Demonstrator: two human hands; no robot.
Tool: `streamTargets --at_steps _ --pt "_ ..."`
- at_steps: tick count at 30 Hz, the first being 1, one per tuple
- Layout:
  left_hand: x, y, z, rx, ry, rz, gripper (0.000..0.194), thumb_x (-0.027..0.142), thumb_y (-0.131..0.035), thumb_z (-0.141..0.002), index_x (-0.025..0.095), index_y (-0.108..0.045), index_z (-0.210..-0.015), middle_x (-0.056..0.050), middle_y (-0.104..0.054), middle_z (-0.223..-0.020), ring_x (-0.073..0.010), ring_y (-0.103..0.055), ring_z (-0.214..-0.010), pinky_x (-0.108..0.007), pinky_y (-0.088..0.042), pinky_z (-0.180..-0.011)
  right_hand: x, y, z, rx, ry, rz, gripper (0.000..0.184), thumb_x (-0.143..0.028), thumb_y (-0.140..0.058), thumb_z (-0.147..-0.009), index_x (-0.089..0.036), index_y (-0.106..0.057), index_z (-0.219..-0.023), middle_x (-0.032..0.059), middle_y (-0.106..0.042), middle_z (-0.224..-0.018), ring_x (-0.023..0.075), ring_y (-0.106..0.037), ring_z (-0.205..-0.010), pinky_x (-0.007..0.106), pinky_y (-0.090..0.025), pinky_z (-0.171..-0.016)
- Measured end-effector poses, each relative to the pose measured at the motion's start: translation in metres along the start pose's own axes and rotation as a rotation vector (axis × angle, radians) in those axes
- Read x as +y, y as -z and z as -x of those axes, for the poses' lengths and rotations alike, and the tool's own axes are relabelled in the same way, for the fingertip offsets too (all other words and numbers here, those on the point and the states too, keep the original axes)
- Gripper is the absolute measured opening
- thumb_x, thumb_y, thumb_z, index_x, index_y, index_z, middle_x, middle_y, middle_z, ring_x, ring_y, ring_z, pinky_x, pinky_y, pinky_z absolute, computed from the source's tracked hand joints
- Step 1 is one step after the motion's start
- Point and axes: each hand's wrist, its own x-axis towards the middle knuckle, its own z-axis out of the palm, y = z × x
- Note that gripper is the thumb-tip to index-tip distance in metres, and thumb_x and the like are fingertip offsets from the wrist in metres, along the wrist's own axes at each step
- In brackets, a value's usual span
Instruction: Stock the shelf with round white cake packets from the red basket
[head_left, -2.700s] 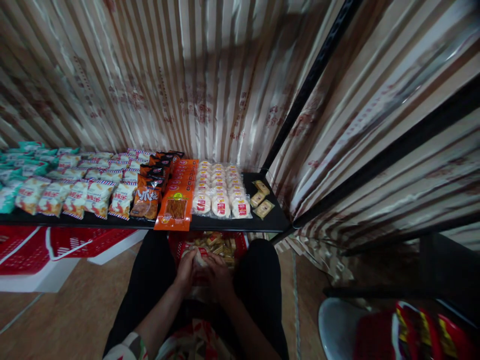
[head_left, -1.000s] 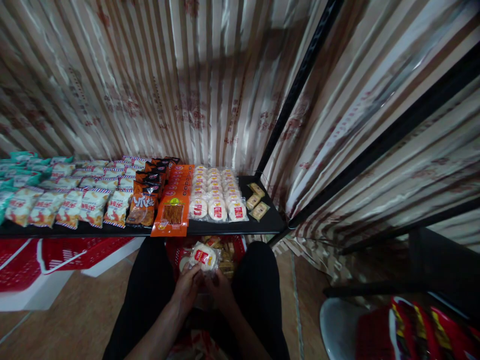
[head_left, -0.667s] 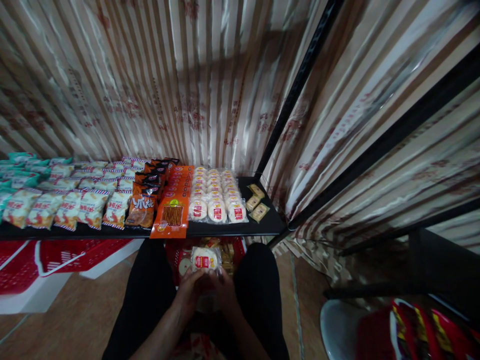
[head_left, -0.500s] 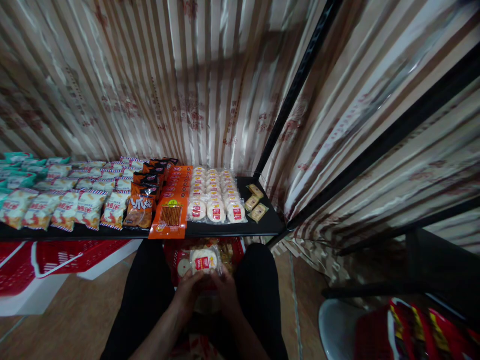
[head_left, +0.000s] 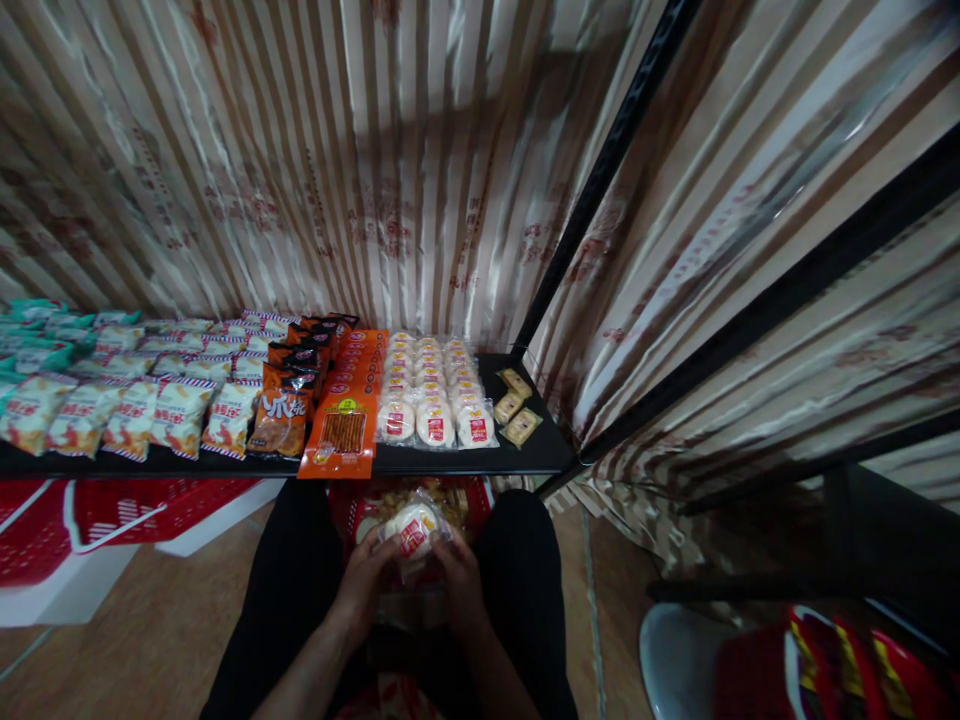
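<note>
Between my knees, a clear packet of round white rice crackers [head_left: 414, 524] with a red label is held in both hands. My left hand [head_left: 366, 572] has its fingers closed on the packet's left edge. On the right edge, my right hand [head_left: 457, 572] grips it with thumb and fingers. Under the packet is a red basket [head_left: 481, 496] with more wrapped snacks in it, partly covered by my hands and the shelf. Matching cracker packets [head_left: 436, 424] stand in three rows on the black shelf [head_left: 450, 461] ahead.
Left of the crackers lie a flat orange snack bag [head_left: 347, 432], orange-black bags [head_left: 279, 415] and white snack bags [head_left: 180, 415]. Small yellow packets [head_left: 520, 427] lie at the shelf's right end, near a black post [head_left: 570, 215]. Red baskets [head_left: 150, 510] stand below left; a grey stool [head_left: 671, 650] is lower right.
The cracker packet has tilted and shifted slightly right in my hands. Both hands have turned a little with it and still hold it. The shelf goods are the same.
</note>
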Motion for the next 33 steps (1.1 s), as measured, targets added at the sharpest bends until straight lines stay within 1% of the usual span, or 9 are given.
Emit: streamTargets --at_steps 4,7,10,15,20,22,26,31,33 --pt "0.006 0.001 0.002 0.015 -0.002 -0.073 0.046 0.038 -0.072 -0.058 0.015 -0.058 -0.095 -0.005 -0.068 -0.080 -0.0170 -0.064 -0.068 -0.027 -0.049 -0.065 -0.001 0.000 0.000 0.002 -0.025 -0.012 0.037 -0.042 -0.070 -0.063 -0.015 -0.066 -0.088 0.0039 -0.070 -0.080 0.0207 -0.063 -0.072 0.030 -0.049 -0.066" --pt "0.010 0.001 0.004 0.026 0.030 -0.148 0.045 0.038 -0.072 -0.057 0.015 -0.058 -0.094 -0.004 -0.067 -0.074 -0.0149 -0.063 -0.059 -0.025 -0.048 -0.059 0.001 0.000 -0.001 0.003 -0.038 -0.008 0.037 -0.043 -0.069 -0.063 -0.015 -0.067 -0.088 0.0032 -0.069 -0.077 0.0197 -0.062 -0.069 0.029 -0.048 -0.064" --pt "0.012 0.000 0.005 0.017 0.063 -0.192 0.047 0.038 -0.073 -0.055 0.016 -0.058 -0.093 -0.003 -0.067 -0.072 -0.0150 -0.062 -0.058 -0.025 -0.048 -0.056 0.003 0.001 -0.003 0.005 -0.036 0.022 0.036 -0.044 -0.068 -0.065 -0.015 -0.066 -0.087 0.0024 -0.069 -0.077 0.0182 -0.061 -0.067 0.028 -0.048 -0.062" --pt "0.010 0.000 0.002 0.056 0.046 -0.237 0.044 0.040 -0.075 -0.051 0.017 -0.060 -0.085 -0.002 -0.067 -0.073 -0.0151 -0.062 -0.060 -0.024 -0.047 -0.055 0.008 0.004 -0.010 0.060 0.014 0.164 0.036 -0.048 -0.066 -0.064 -0.015 -0.062 -0.079 0.0012 -0.066 -0.070 0.0160 -0.058 -0.063 0.026 -0.046 -0.059" --pt "0.006 0.003 -0.003 0.071 0.015 -0.236 0.040 0.039 -0.074 -0.051 0.016 -0.061 -0.081 -0.001 -0.066 -0.071 -0.0146 -0.062 -0.061 -0.023 -0.047 -0.056 0.008 0.004 -0.012 0.124 0.068 0.306 0.038 -0.052 -0.064 -0.063 -0.015 -0.061 -0.074 0.0007 -0.064 -0.065 0.0159 -0.058 -0.060 0.025 -0.046 -0.057" --pt "0.006 0.002 -0.003 0.066 0.007 -0.229 0.039 0.038 -0.074 -0.052 0.016 -0.061 -0.081 -0.002 -0.066 -0.071 -0.0155 -0.063 -0.063 -0.024 -0.048 -0.058 0.007 0.004 -0.012 0.134 0.073 0.323 0.039 -0.051 -0.065 -0.062 -0.016 -0.062 -0.078 0.0021 -0.067 -0.069 0.0178 -0.060 -0.064 0.027 -0.048 -0.060" --pt "0.009 -0.001 -0.003 0.079 -0.030 -0.212 0.040 0.038 -0.073 -0.053 0.016 -0.061 -0.084 -0.002 -0.066 -0.070 -0.0159 -0.063 -0.064 -0.025 -0.048 -0.060 0.008 0.005 -0.013 0.147 0.072 0.305 0.045 -0.045 -0.068 -0.060 -0.016 -0.061 -0.094 0.0065 -0.069 -0.086 0.0223 -0.064 -0.079 0.032 -0.051 -0.072" --pt "0.012 -0.004 -0.003 0.105 -0.079 -0.225 0.044 0.042 -0.073 -0.051 0.016 -0.062 -0.085 -0.003 -0.067 -0.075 -0.0165 -0.063 -0.066 -0.026 -0.049 -0.061 0.006 0.004 -0.012 0.020 0.112 0.280 0.041 -0.038 -0.064 -0.068 -0.017 -0.059 -0.103 0.0072 -0.069 -0.094 0.0220 -0.064 -0.085 0.033 -0.051 -0.076" --pt "0.015 -0.004 -0.004 0.127 -0.110 -0.275 0.046 0.044 -0.072 -0.051 0.015 -0.063 -0.085 -0.004 -0.067 -0.075 -0.0176 -0.063 -0.065 -0.027 -0.050 -0.060 0.004 0.002 -0.013 0.006 0.132 0.291 0.039 -0.036 -0.063 -0.069 -0.017 -0.058 -0.103 0.0065 -0.069 -0.094 0.0213 -0.064 -0.085 0.033 -0.051 -0.076"
